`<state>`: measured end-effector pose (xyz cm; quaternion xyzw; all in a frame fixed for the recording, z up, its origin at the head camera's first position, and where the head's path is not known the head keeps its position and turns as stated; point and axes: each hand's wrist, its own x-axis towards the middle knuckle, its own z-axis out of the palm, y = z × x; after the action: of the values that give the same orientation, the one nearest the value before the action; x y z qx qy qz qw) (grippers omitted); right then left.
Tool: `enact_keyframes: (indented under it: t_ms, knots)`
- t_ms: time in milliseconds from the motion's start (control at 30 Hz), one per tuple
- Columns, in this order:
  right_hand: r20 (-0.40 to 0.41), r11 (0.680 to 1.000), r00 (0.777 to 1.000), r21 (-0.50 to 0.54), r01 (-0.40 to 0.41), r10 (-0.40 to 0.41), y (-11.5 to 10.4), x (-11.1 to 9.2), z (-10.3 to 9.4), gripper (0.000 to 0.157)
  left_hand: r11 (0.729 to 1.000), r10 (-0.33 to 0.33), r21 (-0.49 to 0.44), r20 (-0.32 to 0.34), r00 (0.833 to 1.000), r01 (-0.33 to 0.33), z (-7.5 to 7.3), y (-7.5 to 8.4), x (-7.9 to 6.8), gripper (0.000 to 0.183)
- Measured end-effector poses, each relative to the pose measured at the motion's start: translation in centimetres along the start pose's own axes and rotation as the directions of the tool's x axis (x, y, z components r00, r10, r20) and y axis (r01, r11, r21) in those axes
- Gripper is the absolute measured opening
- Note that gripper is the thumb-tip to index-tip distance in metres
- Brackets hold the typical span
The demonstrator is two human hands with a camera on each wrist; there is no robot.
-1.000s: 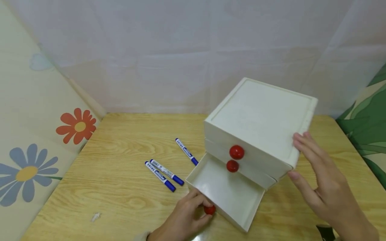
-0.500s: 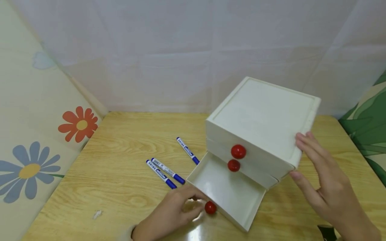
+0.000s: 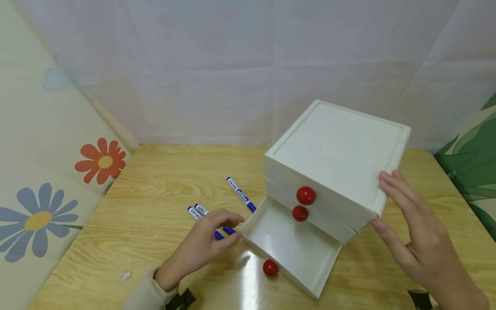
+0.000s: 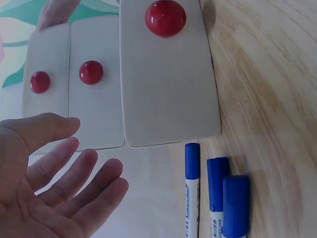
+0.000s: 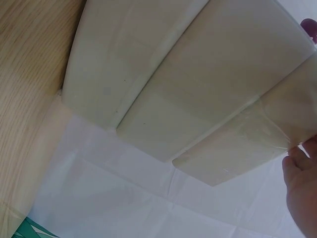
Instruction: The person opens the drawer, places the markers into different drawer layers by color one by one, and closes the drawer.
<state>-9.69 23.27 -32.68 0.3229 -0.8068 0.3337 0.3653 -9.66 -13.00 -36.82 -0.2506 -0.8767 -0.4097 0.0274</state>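
Note:
A white three-drawer cabinet (image 3: 341, 150) with red knobs stands right of the middle in the head view. Its bottom drawer (image 3: 294, 254) is pulled out and bare inside, with a red knob (image 3: 270, 268) on its front. My left hand (image 3: 199, 243) hovers by the drawer's left corner, over two blue-capped markers (image 3: 195, 212) that it partly hides. Its fingers are loosely bent and hold nothing, as the left wrist view shows. A third marker (image 3: 241, 195) lies behind them, close to the drawer. My right hand (image 3: 426, 234) rests its fingertips and thumb against the cabinet's right side.
The wooden table (image 3: 162, 176) runs back to a pale cloth backdrop (image 3: 201, 77). A small white scrap (image 3: 125, 276) lies at the front left. Flower-patterned panels (image 3: 36, 172) border the left side, and green leaf patterns (image 3: 472, 163) the right.
My left hand has let go of the bottom drawer's knob and moved left and back, over the two markers. The right hand and the cabinet stay put.

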Motion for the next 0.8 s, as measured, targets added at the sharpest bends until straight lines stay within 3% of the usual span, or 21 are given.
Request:
enact_keyframes:
  t_ms: [200,500,800]
  knots:
    - [-0.009,1.000,1.000,0.003,0.008,-0.008,0.0,-0.1,0.0,0.063,0.999,0.004,0.032,-0.029,1.000,-0.003,-0.2,-0.8,0.6,0.027]
    - [-0.028,0.999,0.999,0.016,0.034,-0.033,0.1,-0.1,0.2,0.062,0.997,-0.010,0.072,-0.019,1.000,0.011,-1.0,-1.9,1.5,0.027]
    - [-0.025,0.999,0.999,0.004,0.033,-0.033,0.2,-0.1,0.2,0.062,0.994,-0.013,0.111,-0.020,1.000,0.015,-1.8,-4.2,2.9,0.031]
